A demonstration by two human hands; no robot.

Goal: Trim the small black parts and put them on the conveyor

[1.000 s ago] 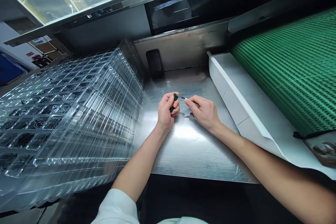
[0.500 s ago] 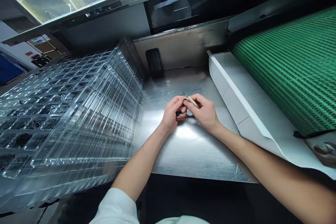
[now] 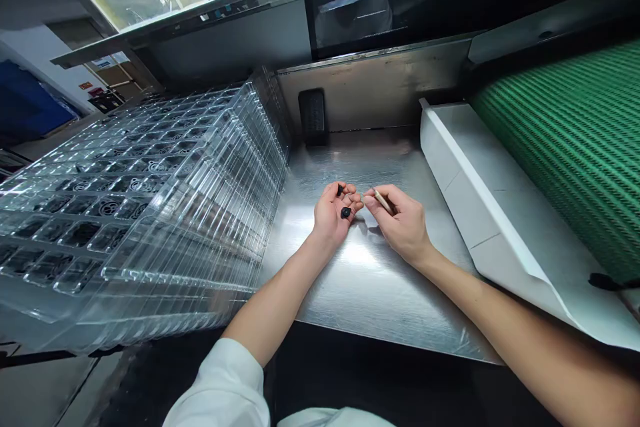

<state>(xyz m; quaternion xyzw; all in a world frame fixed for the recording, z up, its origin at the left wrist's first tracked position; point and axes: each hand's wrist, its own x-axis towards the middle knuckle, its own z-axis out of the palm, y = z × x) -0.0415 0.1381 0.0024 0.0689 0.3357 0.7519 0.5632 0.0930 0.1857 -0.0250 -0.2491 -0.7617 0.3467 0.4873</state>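
My left hand [image 3: 333, 213] is turned palm up above the metal table, fingers loosely curled. A small black round part [image 3: 345, 212] lies on its palm side near the fingers. A second small black piece [image 3: 340, 190] is held at the thumb tip. Just to the right, my right hand [image 3: 403, 220] pinches a slim cream-handled tool [image 3: 383, 201] between thumb and fingers. Its tip points toward the left fingers and is too small to make out. The two hands are close together, a narrow gap between them.
A tall stack of clear plastic trays [image 3: 200, 193] with black parts in its top pockets stands left. On the right, a white chute [image 3: 460, 193] borders a green mesh conveyor belt [image 3: 575, 147]. A black holder [image 3: 313, 113] stands against the back wall of the steel table [image 3: 365, 287].
My left hand has opened from around the black parts, which now show. My right hand has drawn slightly right with the tool. The camera view has shifted left.
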